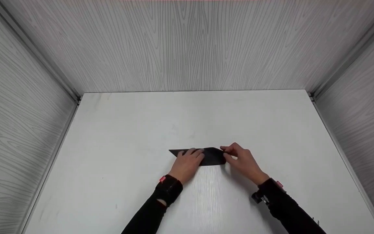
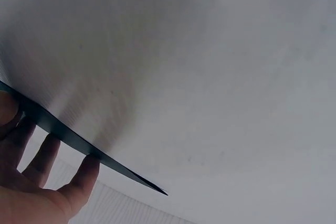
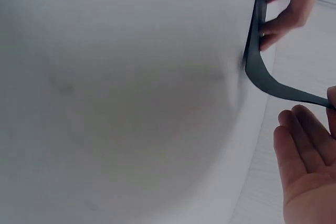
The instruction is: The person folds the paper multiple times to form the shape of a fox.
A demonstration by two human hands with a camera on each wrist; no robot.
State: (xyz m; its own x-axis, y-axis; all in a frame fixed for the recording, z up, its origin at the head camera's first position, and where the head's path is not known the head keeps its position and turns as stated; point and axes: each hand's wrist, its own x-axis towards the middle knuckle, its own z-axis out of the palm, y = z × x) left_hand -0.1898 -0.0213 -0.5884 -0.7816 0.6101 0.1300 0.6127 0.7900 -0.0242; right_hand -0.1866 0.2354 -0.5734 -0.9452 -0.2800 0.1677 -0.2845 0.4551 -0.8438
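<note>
A piece of folded black paper (image 1: 212, 157) lies flat near the middle of the white table (image 1: 187, 117). My left hand (image 1: 188, 159) rests on its left half with straight fingers and presses it down. The left wrist view shows the paper's edge (image 2: 79, 141) under those fingers (image 2: 47, 153). My right hand (image 1: 228, 152) pinches the paper's right end. In the right wrist view that end of the paper (image 3: 265, 77) curves up off the table toward my right hand (image 3: 315, 124), while the left hand (image 3: 289, 3) holds the rest down.
Grey wood-grain walls (image 1: 187, 45) close in the table at the back and on both sides. Bare white tabletop surrounds the paper on every side. Both arms wear black sleeves with wrist bands (image 1: 169, 185).
</note>
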